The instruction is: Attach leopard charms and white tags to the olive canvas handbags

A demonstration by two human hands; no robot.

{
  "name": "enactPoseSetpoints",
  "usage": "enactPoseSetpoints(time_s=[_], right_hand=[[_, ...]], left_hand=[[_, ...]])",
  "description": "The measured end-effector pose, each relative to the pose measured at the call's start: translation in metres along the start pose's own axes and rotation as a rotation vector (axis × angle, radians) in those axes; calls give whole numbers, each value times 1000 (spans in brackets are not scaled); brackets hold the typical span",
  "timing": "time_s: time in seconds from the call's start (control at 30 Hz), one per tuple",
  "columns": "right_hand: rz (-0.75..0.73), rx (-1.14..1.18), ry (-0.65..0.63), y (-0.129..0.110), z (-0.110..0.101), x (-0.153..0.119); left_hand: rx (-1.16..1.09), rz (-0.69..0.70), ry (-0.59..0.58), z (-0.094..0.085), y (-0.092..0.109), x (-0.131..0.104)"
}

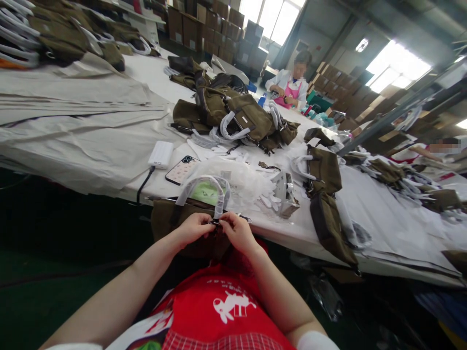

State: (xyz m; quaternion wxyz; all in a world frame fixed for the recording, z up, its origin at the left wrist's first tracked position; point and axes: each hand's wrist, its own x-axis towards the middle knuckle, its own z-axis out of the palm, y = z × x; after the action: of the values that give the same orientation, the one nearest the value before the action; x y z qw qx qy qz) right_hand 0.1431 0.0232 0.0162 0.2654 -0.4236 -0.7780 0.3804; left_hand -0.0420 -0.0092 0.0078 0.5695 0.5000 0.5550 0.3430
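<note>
An olive-brown handbag (164,218) with dark trim rests against the table's front edge, close to my body. Its two handles (221,194) are wrapped in white covering and stand upright. My left hand (197,227) and my right hand (235,229) meet at the bag's near side, fingers pinched at the base of a handle. Between them is a small dark piece with a metallic glint, perhaps a strap end or clasp; my fingers hide most of it. Behind the handles shows a light-green patch (205,192) under clear plastic.
A phone (181,169) and a white power bank (161,154) with a black cable lie left of the plastic wrapping (244,180). A metal stand (286,194) is to the right. Piled handbags (251,116) lie farther back; more hang over the right edge (330,218). A co-worker (292,87) sits across.
</note>
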Motion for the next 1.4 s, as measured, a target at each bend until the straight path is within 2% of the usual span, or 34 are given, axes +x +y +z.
enactPoseSetpoints(time_s=[0.1, 0.17, 0.27, 0.43, 0.5, 0.63, 0.73, 0.97, 1.17, 1.27, 1.4], right_hand=[[-72, 16, -20, -3, 1, -3], [-139, 12, -71, -5, -1, -6], [-200, -50, -156, -9, -5, -8], [-221, -233, -188, -13, -9, -6], [-220, -252, -181, -12, -9, -5], [-178, -229, -84, -12, -3, -5], [-140, -265, -33, -13, 1, -5], [-154, -383, -72, -20, 1, -5], [-103, -512, -52, -28, 3, -6], [-57, -578, 19, -31, 10, -8], [-52, -650, 87, -32, 19, -12]], left_hand=[[-139, -161, -210, -7, 1, -2], [-199, -219, -325, -11, 1, -3], [-283, -215, -375, -14, 1, -5], [-305, -181, -390, -16, 1, -7], [-223, -127, -338, -18, 2, -8], [-81, -31, -123, -17, 5, -10], [22, 38, -15, -14, 5, -11], [288, 166, 77, -12, 5, -13], [523, 195, 159, -5, 13, -19], [497, 189, 187, 2, 14, -21], [279, 152, 208, 9, 7, -15]])
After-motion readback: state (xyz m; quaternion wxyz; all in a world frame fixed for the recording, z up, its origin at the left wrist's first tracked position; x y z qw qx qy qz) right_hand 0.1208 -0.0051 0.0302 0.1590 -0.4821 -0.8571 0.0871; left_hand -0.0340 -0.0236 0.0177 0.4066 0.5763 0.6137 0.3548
